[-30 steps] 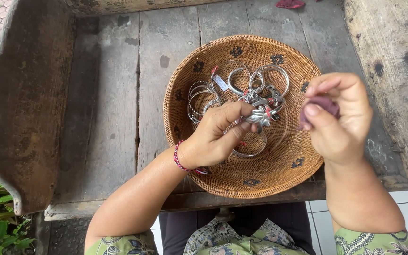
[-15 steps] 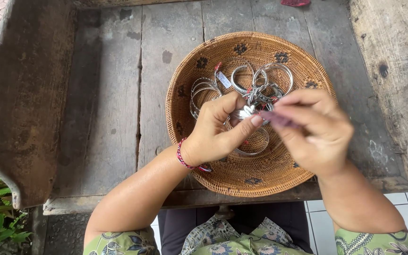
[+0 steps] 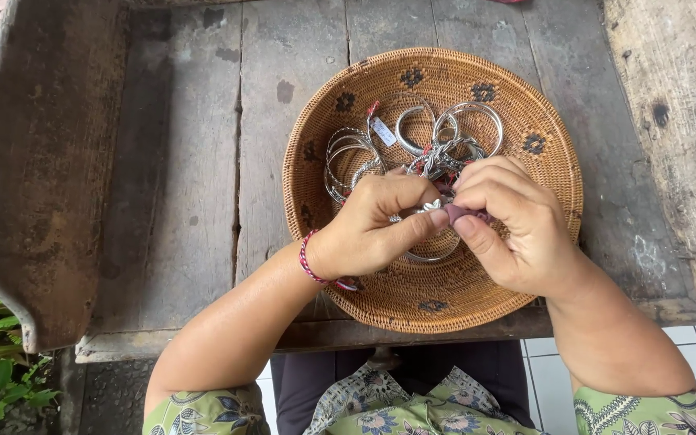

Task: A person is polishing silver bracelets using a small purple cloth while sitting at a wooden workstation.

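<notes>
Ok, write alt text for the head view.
Two bare hands meet over a round woven basket of silver bangles: the left hand pinches a small silver piece, the right hand a small purple thing. The basket sits on a weathered wooden table.

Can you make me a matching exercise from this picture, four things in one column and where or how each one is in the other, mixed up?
Things:
1. woven basket
2. silver bangles
3. red cord bracelet
4. small purple piece

Places or states:
A. pinched in the right hand, at the left hand's fingertips
B. on the wooden tabletop
C. around the left wrist
D. piled in the far half of the basket

Pairs: 1-B, 2-D, 3-C, 4-A
</notes>
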